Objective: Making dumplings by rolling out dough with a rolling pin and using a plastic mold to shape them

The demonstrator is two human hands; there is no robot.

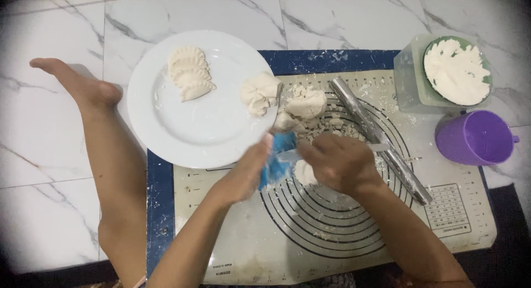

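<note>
We gripped the blue mould (277,162) in our left hand (247,174) while our right hand (337,162) pinched a spoon (290,154) over it, above the mat (332,232). Filling risked spilling; the mould sat tilted.

White plate (182,127), purple cup (473,137), blue mould (278,161) — beige mat (332,232) ringed black, blue-edged — grey-veined white marble floor (44,172).

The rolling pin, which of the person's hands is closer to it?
Right. The right hand lies just beside the metal rolling pin, close to its middle. The left hand is farther off, on the far side of the blue tool, near the white plate.
</note>
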